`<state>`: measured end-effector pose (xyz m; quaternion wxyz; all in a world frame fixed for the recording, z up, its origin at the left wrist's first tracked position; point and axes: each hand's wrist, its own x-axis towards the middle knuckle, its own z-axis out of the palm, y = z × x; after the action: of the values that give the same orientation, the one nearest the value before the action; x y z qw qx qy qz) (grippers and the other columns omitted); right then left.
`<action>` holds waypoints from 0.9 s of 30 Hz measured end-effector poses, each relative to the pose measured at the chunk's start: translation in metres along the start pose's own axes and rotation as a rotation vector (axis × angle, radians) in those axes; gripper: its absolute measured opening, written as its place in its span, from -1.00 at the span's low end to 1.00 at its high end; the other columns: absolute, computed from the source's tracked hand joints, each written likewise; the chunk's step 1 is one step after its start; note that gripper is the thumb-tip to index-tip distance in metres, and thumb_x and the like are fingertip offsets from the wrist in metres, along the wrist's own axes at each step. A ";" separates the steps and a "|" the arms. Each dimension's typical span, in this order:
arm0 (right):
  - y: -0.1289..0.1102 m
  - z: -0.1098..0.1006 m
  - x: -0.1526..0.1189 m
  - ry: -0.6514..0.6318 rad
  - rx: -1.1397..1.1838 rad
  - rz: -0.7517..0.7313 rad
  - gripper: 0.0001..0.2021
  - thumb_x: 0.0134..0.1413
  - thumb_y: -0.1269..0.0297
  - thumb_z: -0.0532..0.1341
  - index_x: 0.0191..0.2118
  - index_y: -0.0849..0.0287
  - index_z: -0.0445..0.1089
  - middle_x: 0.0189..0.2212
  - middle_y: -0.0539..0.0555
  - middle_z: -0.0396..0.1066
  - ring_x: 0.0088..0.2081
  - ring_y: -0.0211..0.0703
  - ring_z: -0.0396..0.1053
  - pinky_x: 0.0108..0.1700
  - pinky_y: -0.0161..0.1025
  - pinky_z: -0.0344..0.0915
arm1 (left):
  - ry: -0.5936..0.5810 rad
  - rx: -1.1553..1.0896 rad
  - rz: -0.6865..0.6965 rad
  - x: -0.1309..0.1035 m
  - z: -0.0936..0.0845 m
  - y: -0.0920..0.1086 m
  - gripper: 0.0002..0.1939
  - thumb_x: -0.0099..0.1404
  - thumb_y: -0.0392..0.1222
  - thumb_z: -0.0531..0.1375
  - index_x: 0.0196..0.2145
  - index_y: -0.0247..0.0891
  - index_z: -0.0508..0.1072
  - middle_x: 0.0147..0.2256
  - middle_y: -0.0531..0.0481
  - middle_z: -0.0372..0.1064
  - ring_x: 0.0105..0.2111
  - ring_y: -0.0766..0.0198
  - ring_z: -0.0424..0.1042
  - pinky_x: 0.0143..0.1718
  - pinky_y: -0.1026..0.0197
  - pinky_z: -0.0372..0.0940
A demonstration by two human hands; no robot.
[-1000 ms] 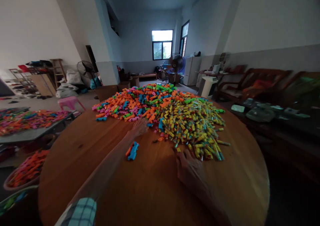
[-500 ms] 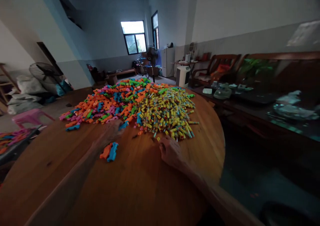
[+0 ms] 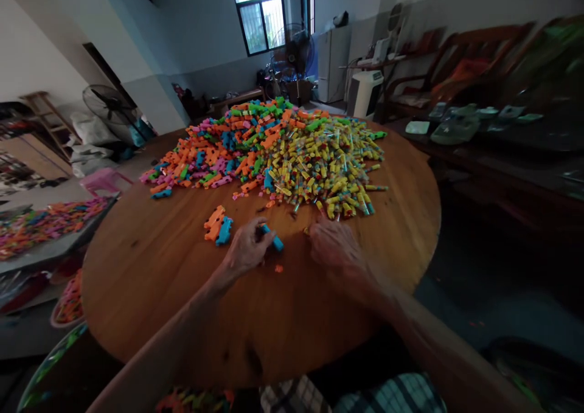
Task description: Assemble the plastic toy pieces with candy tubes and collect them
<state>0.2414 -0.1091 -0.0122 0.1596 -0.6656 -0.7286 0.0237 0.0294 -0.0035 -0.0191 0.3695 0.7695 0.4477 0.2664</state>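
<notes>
My left hand (image 3: pixel 249 242) has its thumb and fingers closed on a blue plastic toy car (image 3: pixel 275 240) over the near middle of the table. My right hand (image 3: pixel 335 242), fingers curled, is at the near edge of a pile of yellow-wrapped clear tubes (image 3: pixel 326 163). A tiny yellowish bit shows at its fingertips, too small to make out. Left of my left hand, an orange toy car (image 3: pixel 214 221) and a blue toy car (image 3: pixel 224 231) lie side by side. Behind them spreads a heap of orange, pink, green and blue toy cars (image 3: pixel 210 157), touching the tubes.
The round wooden table (image 3: pixel 150 285) fills the middle. A small orange piece (image 3: pixel 278 268) lies near my left hand. At left are a pink stool (image 3: pixel 104 180) and a surface heaped with colourful pieces (image 3: pixel 50 224). A dark low table with glassware (image 3: pixel 456 127) stands right.
My left hand has come back from the heap towards the near middle, bringing a blue toy car. My right hand stays by the tubes. The view has tilted down.
</notes>
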 end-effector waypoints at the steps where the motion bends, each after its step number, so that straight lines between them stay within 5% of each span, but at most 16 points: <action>1: -0.002 -0.001 -0.004 -0.007 0.006 -0.022 -0.90 0.20 0.42 0.16 -0.30 0.19 0.43 -0.27 0.11 0.40 -0.26 -0.14 0.27 -0.24 -0.21 0.08 | 0.021 0.059 0.047 -0.001 -0.002 -0.004 -0.53 0.25 0.07 0.20 -0.01 -0.33 0.40 -0.43 0.04 0.39 -0.58 0.35 0.37 -0.58 0.31 0.28; 7: -0.027 -0.006 -0.020 -0.229 0.004 -0.017 -0.83 0.16 0.48 0.14 -0.24 0.21 0.47 -0.24 0.12 0.42 -0.41 -0.22 0.28 -0.40 -0.18 -0.03 | 0.108 0.340 0.167 -0.010 -0.014 -0.014 -0.68 0.33 0.06 0.18 -0.18 -0.26 0.48 -0.40 0.00 0.43 -0.42 0.28 0.40 -0.38 0.27 0.28; 16: -0.036 0.007 -0.020 -0.133 0.075 -0.083 -0.72 0.34 0.39 0.05 0.02 0.20 0.46 -0.11 0.15 0.43 -0.25 -0.13 0.41 -0.36 -0.19 0.06 | 0.183 0.426 0.268 -0.021 -0.010 -0.010 -0.75 0.39 -0.01 0.17 -0.28 -0.24 0.49 -0.37 -0.04 0.42 -0.37 0.25 0.38 -0.31 0.23 0.28; 27: -0.041 0.013 -0.014 -0.134 0.058 -0.068 -0.71 0.34 0.40 0.05 0.05 0.21 0.43 -0.08 0.16 0.43 -0.25 -0.13 0.42 -0.36 -0.21 0.08 | 0.155 0.434 0.306 -0.025 -0.007 -0.009 -0.69 0.44 -0.05 0.11 -0.36 -0.28 0.51 -0.44 -0.02 0.35 -0.40 0.26 0.30 -0.34 0.22 0.18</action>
<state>0.1992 -0.1250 -0.0168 0.1302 -0.6325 -0.7589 0.0838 0.0084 -0.0199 -0.0237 0.1159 0.8666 0.3998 0.2751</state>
